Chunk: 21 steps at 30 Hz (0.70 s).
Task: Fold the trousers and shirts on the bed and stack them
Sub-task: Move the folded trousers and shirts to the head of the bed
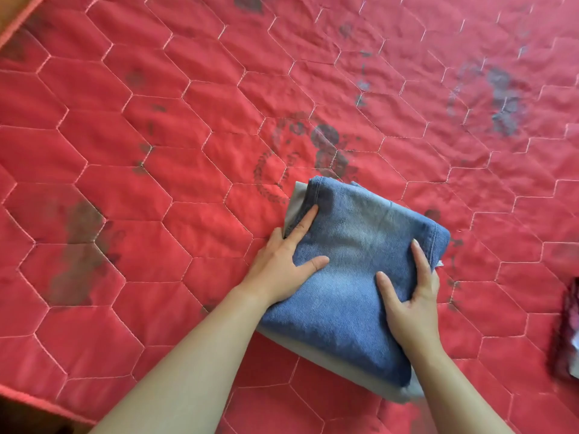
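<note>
Folded blue jeans lie on top of a folded grey garment, whose edges peek out at the far left and along the near side. The stack sits on the red quilted mattress. My left hand rests on the stack's left edge, index finger and thumb stretched flat over the denim, its other fingers hidden at the side. My right hand rests on the right side of the jeans, thumb and index finger straight on top, the remaining fingers out of sight over the right edge.
A dark red and white patterned cloth lies at the right edge of the view. The mattress's piped edge runs along the lower left corner. Faded grey prints mark the red cover.
</note>
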Each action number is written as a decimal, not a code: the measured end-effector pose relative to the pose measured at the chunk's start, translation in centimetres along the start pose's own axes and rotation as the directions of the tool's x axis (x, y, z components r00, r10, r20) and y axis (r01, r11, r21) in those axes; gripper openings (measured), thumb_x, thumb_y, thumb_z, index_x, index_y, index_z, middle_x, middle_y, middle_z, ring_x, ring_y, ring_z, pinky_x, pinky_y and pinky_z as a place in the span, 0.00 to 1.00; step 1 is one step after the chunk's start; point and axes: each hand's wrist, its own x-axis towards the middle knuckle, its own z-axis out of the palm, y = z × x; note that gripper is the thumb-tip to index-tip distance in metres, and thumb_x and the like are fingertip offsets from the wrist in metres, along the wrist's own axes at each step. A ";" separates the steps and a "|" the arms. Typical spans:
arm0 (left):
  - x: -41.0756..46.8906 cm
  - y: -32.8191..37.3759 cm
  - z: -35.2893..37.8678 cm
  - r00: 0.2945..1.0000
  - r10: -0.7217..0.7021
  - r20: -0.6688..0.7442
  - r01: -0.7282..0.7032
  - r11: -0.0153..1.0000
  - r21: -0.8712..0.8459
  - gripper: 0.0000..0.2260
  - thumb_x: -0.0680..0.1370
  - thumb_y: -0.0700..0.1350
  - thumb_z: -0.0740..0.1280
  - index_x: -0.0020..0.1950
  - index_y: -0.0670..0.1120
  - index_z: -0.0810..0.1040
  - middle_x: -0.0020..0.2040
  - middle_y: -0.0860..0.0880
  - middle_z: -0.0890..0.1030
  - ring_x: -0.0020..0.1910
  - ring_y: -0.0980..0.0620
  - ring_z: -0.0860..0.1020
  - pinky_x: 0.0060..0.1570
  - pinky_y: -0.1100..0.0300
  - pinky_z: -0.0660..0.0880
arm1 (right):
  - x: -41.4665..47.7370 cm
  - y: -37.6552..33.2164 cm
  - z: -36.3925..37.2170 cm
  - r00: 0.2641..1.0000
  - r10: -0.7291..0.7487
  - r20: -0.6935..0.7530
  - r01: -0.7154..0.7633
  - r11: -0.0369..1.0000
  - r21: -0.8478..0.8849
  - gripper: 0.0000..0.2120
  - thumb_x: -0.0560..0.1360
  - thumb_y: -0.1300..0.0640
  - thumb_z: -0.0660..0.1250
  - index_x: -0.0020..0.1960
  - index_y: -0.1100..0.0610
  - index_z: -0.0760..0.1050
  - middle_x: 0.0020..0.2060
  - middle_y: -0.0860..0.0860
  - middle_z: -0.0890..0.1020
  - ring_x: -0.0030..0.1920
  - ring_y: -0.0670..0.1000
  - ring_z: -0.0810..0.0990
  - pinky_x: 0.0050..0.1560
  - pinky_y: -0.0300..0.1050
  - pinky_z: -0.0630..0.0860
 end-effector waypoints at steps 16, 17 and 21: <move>-14.7 -12.7 -29.5 0.797 -0.243 -0.552 0.143 0.965 -0.218 0.36 0.72 0.58 0.67 0.69 0.74 0.46 0.74 0.52 0.61 0.71 0.52 0.63 0.67 0.58 0.59 | -2.6 -30.3 20.5 0.791 -0.401 0.463 0.356 0.916 0.184 0.33 0.71 0.49 0.70 0.69 0.32 0.57 0.66 0.51 0.63 0.68 0.42 0.62 0.62 0.20 0.53; -15.7 -13.7 -30.6 0.763 -0.266 -0.589 0.151 0.960 -0.237 0.35 0.72 0.58 0.67 0.69 0.74 0.46 0.73 0.51 0.61 0.71 0.52 0.63 0.67 0.57 0.60 | -2.9 -32.0 22.1 0.751 -0.441 0.492 0.395 0.897 0.200 0.33 0.72 0.50 0.70 0.69 0.33 0.57 0.66 0.52 0.63 0.68 0.42 0.62 0.63 0.21 0.53; -19.2 -18.0 -32.4 0.603 -0.362 -0.711 0.137 0.925 -0.354 0.34 0.72 0.61 0.65 0.70 0.72 0.46 0.74 0.54 0.59 0.71 0.63 0.58 0.68 0.67 0.55 | -3.5 -37.2 28.5 0.550 -0.569 0.611 0.542 0.800 0.256 0.34 0.72 0.51 0.70 0.70 0.35 0.56 0.68 0.54 0.63 0.67 0.40 0.61 0.63 0.21 0.52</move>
